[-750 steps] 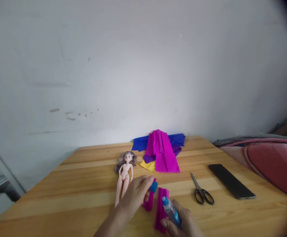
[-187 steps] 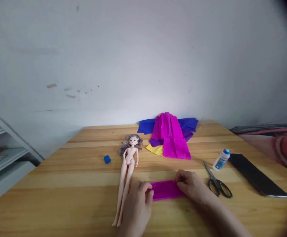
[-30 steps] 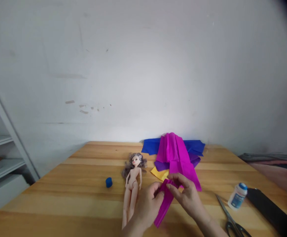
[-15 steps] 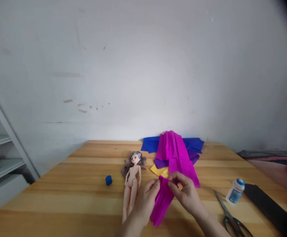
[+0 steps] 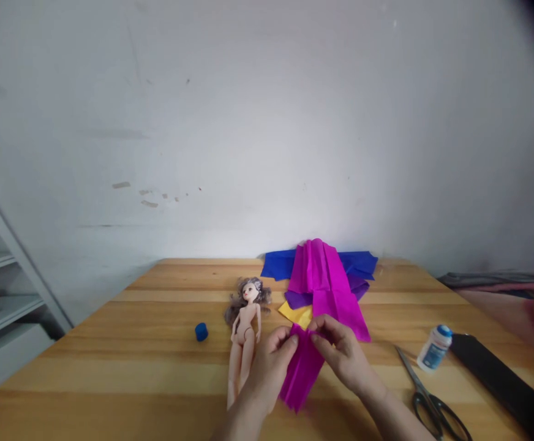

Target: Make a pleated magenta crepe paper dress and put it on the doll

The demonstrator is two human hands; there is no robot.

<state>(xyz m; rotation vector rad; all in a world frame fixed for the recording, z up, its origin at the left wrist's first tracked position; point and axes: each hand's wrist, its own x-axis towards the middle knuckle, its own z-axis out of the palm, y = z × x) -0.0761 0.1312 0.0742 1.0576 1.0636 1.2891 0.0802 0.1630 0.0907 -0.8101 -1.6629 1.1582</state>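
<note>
My left hand [image 5: 269,367] and my right hand [image 5: 340,352] both pinch the top edge of a magenta crepe paper piece [image 5: 301,373], held up over the wooden table [image 5: 133,367] so that it hangs down between them. An unclothed doll [image 5: 245,331] with grey hair lies on its back just left of my left hand. A small blue cap [image 5: 201,331] sits further left.
A pile of blue, purple, yellow and magenta crepe paper sheets [image 5: 322,275] lies at the table's back by the white wall. Scissors [image 5: 425,398], a glue bottle [image 5: 433,348] and a black phone [image 5: 501,380] lie right. A grey shelf [image 5: 0,288] stands left, bedding [image 5: 515,300] right.
Both hands have kept their pinch on the magenta paper and spread its top edge a little wider; the piece now hangs broader than a second ago.
</note>
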